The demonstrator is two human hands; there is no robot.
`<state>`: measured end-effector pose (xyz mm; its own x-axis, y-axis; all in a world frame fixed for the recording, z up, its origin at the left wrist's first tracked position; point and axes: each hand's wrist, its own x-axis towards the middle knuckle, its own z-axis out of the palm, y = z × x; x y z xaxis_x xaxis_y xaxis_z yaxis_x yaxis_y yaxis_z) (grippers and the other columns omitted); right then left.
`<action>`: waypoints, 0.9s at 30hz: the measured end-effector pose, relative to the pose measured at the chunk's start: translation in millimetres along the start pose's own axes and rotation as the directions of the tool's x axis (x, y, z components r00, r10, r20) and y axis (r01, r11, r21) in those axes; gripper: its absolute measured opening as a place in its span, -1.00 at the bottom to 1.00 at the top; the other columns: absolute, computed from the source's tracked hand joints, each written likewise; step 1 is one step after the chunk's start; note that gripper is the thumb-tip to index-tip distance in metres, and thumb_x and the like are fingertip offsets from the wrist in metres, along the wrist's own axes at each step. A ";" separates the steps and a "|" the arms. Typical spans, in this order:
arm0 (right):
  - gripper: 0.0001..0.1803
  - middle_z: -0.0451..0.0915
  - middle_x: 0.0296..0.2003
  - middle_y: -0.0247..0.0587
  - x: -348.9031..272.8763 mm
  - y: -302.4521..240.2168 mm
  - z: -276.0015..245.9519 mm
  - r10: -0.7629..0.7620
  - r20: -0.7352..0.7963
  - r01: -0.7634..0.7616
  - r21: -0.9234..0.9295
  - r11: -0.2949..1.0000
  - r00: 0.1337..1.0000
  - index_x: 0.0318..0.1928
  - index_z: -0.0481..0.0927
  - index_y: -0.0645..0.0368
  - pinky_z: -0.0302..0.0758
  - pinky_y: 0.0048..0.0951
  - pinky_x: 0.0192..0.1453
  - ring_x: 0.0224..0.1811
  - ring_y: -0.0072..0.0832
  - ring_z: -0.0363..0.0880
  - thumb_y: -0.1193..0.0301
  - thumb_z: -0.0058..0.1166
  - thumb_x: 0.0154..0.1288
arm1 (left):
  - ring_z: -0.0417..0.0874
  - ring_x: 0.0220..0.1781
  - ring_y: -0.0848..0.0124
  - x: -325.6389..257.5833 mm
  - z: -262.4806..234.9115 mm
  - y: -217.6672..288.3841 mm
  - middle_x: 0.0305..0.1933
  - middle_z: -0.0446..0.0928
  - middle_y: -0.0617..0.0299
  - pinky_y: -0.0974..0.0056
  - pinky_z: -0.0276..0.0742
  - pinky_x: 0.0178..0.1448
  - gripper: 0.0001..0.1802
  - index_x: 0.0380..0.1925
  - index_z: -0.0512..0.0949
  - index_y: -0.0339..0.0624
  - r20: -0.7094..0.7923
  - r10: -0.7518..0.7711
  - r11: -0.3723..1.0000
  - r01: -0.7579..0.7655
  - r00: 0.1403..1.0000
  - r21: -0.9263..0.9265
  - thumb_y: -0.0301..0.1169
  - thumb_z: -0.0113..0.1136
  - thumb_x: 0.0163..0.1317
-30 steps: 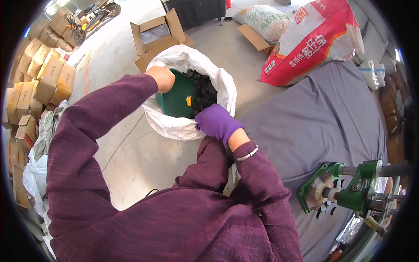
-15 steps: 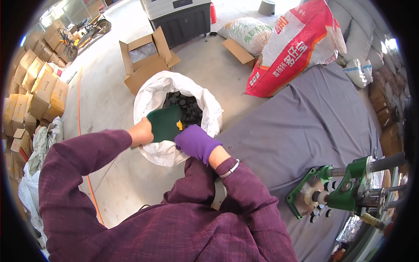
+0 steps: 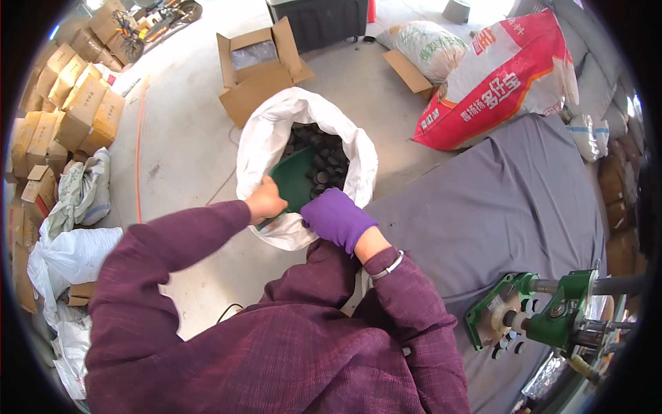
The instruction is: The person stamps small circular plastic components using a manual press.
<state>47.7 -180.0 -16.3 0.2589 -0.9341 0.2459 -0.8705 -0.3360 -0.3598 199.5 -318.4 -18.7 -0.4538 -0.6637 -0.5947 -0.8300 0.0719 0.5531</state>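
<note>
A white woven sack (image 3: 256,138) stands open in front of me, its rim folded outward. Inside lie many small round black caps (image 3: 327,162). Tilted down into the sack is a green plastic pan (image 3: 292,181), its far edge among the caps. My bare left hand (image 3: 266,201) is closed on the pan's near left edge. In a purple glove, my right hand (image 3: 338,217) is closed at the near right side, beside the pan and the sack rim. Its fingertips are hidden, so what it grips cannot be made out.
To my right, a grey cloth covers a table (image 3: 441,221), where a green hand press (image 3: 558,310) stands with several small black caps around it. An open carton (image 3: 255,86) sits beyond the sack. Back right leans a red and white bag (image 3: 496,83). Stacked cartons (image 3: 79,103) line the left.
The green pan has tipped lower into the sack, and both hands have moved with it. A small yellow patch near its edge no longer shows. The whole view has shifted.
</note>
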 end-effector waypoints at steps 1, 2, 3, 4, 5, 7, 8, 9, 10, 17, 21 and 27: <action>-0.84 0.63 -0.51 -0.09 2.5 -3.2 -2.1 -0.007 0.021 0.007 -0.027 1.000 1.000 -0.43 0.67 0.06 0.51 -0.19 -0.33 -0.42 -0.10 0.63 0.32 0.06 0.14 | 0.69 -0.17 0.02 -1.0 0.0 5.2 -0.14 0.55 -0.35 0.08 0.61 -0.26 -0.02 0.27 -0.31 -0.70 -0.014 -0.054 0.998 0.054 0.998 -0.015 -0.49 0.18 0.11; -0.84 0.63 -0.51 -0.09 6.4 -2.6 -0.6 -0.003 0.027 0.004 -0.029 1.000 1.000 -0.43 0.67 0.06 0.51 -0.19 -0.33 -0.42 -0.10 0.63 0.32 0.06 0.14 | 0.68 -0.16 -0.01 0.9 4.0 11.7 -0.14 0.55 -0.38 0.09 0.61 -0.17 0.02 0.26 -0.34 -0.70 -0.026 -0.108 0.994 0.107 0.994 -0.030 -0.46 0.22 0.10; -0.84 0.62 -0.51 -0.09 14.7 -4.5 -0.6 0.001 0.069 0.001 -0.024 1.000 0.998 -0.44 0.66 0.06 0.51 -0.19 -0.33 -0.42 -0.10 0.63 0.32 0.06 0.14 | 0.67 -0.12 -0.05 9.5 14.3 6.7 -0.14 0.55 -0.41 0.07 0.59 -0.12 0.06 0.26 -0.35 -0.70 -0.116 -0.014 0.997 0.022 0.993 0.073 -0.44 0.25 0.10; -0.85 0.62 -0.51 -0.09 19.4 -4.1 -1.7 0.005 0.116 -0.002 -0.023 1.000 0.993 -0.44 0.66 0.07 0.50 -0.19 -0.33 -0.43 -0.10 0.63 0.33 0.06 0.13 | 0.66 -0.09 -0.09 29.6 35.4 -2.2 -0.15 0.55 -0.43 0.06 0.58 -0.06 0.09 0.26 -0.36 -0.71 -0.192 0.088 0.983 -0.054 0.977 0.177 -0.41 0.28 0.09; -0.85 0.62 -0.51 -0.09 21.1 -1.6 -3.3 -0.007 0.121 0.011 -0.027 1.000 0.993 -0.44 0.66 0.07 0.50 -0.19 -0.33 -0.43 -0.10 0.63 0.33 0.06 0.13 | 0.63 -0.02 -0.15 55.7 56.2 -8.7 -0.11 0.53 -0.48 0.07 0.54 0.05 0.15 0.26 -0.37 -0.74 -0.237 0.046 0.998 -0.035 0.971 0.052 -0.34 0.32 0.06; -0.85 0.61 -0.53 -0.08 17.8 5.7 -3.3 0.047 0.230 -0.030 -0.076 0.997 0.972 -0.44 0.65 0.07 0.49 -0.20 -0.34 -0.43 -0.10 0.62 0.34 0.05 0.13 | 0.62 0.00 -0.16 79.0 78.2 -19.2 -0.09 0.53 -0.48 0.08 0.54 0.06 0.19 0.28 -0.35 -0.74 -0.227 0.093 0.996 -0.091 0.969 0.021 -0.27 0.35 0.05; -0.85 0.61 -0.53 -0.08 16.4 2.6 -0.6 0.040 0.239 -0.024 -0.073 0.997 0.970 -0.44 0.65 0.07 0.49 -0.20 -0.34 -0.43 -0.10 0.62 0.34 0.05 0.13 | 0.62 0.00 -0.16 89.5 85.1 -31.1 -0.08 0.53 -0.48 0.08 0.54 0.06 0.19 0.28 -0.35 -0.74 -0.235 0.134 0.991 -0.135 0.963 0.009 -0.26 0.35 0.05; -0.86 0.60 -0.54 -0.10 11.4 5.0 1.9 0.020 0.155 -0.009 -0.075 0.997 0.988 -0.45 0.64 0.07 0.49 -0.20 -0.34 -0.43 -0.11 0.62 0.35 0.05 0.13 | 0.63 -0.01 -0.16 89.8 91.0 -34.3 -0.09 0.53 -0.46 0.07 0.54 0.06 0.15 0.28 -0.31 -0.72 -0.237 0.150 0.988 -0.152 0.960 0.010 -0.26 0.34 0.07; -0.86 0.59 -0.56 -0.11 7.0 -0.9 1.0 -0.012 0.078 0.017 -0.063 0.998 0.997 -0.45 0.64 0.07 0.49 -0.20 -0.34 -0.43 -0.11 0.62 0.36 0.05 0.12 | 0.63 -0.01 -0.16 80.4 96.9 -47.5 -0.09 0.54 -0.45 0.06 0.54 0.05 0.12 0.27 -0.28 -0.71 -0.242 0.146 0.989 -0.149 0.959 0.005 -0.26 0.33 0.09; -0.86 0.59 -0.56 -0.08 17.0 8.3 5.7 0.046 0.115 -0.034 -0.108 0.994 0.992 -0.48 0.64 0.10 0.50 -0.18 -0.31 -0.42 -0.10 0.62 0.37 0.05 0.10 | 0.60 -0.02 -0.21 99.0 98.4 -12.3 -0.08 0.53 -0.40 -0.02 0.51 0.06 -0.21 0.21 -0.02 -0.47 -0.263 0.091 0.973 -0.142 0.960 -0.182 -0.33 0.23 0.16; -0.84 0.59 -0.56 -0.07 2.1 -6.5 11.2 -0.012 0.117 0.019 -0.056 0.998 0.993 -0.51 0.65 0.07 0.48 -0.17 -0.36 -0.47 -0.12 0.61 0.33 0.06 0.09 | 0.60 0.01 -0.16 75.4 107.5 -52.2 -0.14 0.54 -0.38 0.00 0.51 0.07 -0.35 0.06 0.14 -0.52 -0.333 0.157 0.925 -0.257 0.930 -0.280 -0.35 0.22 0.11; -0.85 0.56 -0.59 -0.09 14.8 7.7 6.8 0.054 0.126 -0.049 -0.045 0.998 0.991 -0.51 0.61 0.10 0.47 -0.15 -0.39 -0.49 -0.12 0.60 0.36 0.03 0.11 | 0.61 -0.04 -0.21 86.8 104.1 -20.4 -0.18 0.54 -0.44 0.00 0.53 0.03 -0.41 -0.10 0.28 -0.61 -0.248 0.091 0.963 -0.148 0.965 -0.224 -0.27 0.27 0.16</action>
<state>47.7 -197.3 -21.6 0.2617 -0.9588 0.1107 -0.9000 -0.2839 -0.3308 143.3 -300.0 -142.3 -0.4329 -0.8181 -0.3786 -0.6596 0.0012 0.7516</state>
